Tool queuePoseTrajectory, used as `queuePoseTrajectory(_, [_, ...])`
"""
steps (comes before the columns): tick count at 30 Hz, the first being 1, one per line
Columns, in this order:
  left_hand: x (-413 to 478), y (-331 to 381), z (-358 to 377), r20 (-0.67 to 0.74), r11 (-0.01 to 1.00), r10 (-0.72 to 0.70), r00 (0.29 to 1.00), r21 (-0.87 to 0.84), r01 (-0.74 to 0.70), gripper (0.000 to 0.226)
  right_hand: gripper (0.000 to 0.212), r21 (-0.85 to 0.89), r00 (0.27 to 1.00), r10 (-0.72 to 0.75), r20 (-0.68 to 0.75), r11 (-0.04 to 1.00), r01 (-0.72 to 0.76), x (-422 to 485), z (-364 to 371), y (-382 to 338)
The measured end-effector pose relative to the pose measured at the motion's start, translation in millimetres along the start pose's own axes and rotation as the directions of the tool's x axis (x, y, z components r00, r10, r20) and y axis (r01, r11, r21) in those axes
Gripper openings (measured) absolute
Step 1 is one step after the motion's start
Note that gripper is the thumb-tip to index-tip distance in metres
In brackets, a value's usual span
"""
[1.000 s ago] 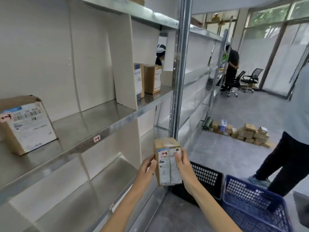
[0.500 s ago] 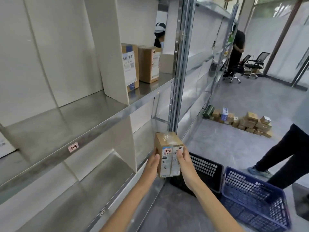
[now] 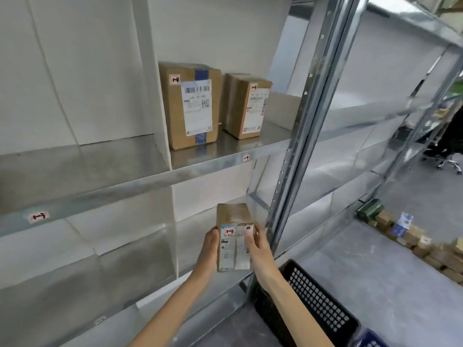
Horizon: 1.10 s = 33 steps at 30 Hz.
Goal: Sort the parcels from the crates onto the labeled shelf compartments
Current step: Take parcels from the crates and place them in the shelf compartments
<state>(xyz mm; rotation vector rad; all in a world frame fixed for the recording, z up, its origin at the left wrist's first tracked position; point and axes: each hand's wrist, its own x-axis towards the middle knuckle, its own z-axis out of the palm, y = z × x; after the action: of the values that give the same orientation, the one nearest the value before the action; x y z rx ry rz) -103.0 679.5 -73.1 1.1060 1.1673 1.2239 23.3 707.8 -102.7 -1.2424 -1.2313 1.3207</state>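
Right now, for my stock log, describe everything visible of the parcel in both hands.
The parcel is a brown cardboard box, tape-glossed on top, held upright before the lower shelf. A white label with a pink handwritten tag covers its front. The left hand holds its left side, the right hand its right.

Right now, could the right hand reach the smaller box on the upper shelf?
Probably not yet: the right hand and left hand both grip the held parcel. The smaller box stands at the open shelf front, unblocked, so a freed hand likely could.
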Motion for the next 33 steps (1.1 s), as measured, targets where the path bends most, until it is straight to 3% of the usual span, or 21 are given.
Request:
queuePoseTrajectory(3, [9,-11,12,-0.155,0.998,-0.059,0.986,0.025,0.064,0.079,0.042,-0.036,0.997,0.003,0.073,0.999,-0.001,19,-14,4])
queuePoseTrajectory(6, [16,-29,15,-0.217,0.988,-0.130,0.967,0.054,0.145,0.042,0.042,-0.065,0.989,0.057,0.139,0.997,-0.048,32,-20,9])
queuePoseTrajectory(12, [40,-52,12,-0.314,0.976,-0.215,0.925,-0.030,0.216,0.040,0.037,-0.096,0.965,0.109,0.237,0.991,-0.089,69,-20,17])
queuePoseTrajectory(18, [79,-59,-4,-0.364,0.972,-0.221,0.905,-0.012,0.233,0.028,0.010,-0.077,0.941,0.157,0.301,0.987,-0.140,112,-6,18])
queuePoseTrajectory(29, [149,-103,-42,-0.343,0.958,-0.243,0.907,0.060,0.280,0.033,0.027,-0.048,0.883,0.267,0.385,0.962,-0.270,173,13,35])
queuePoseTrajectory(33, [141,-93,-31,-0.378,0.935,-0.308,0.873,0.048,0.350,0.029,0.036,-0.081,0.881,0.250,0.402,0.968,-0.238,184,18,49])
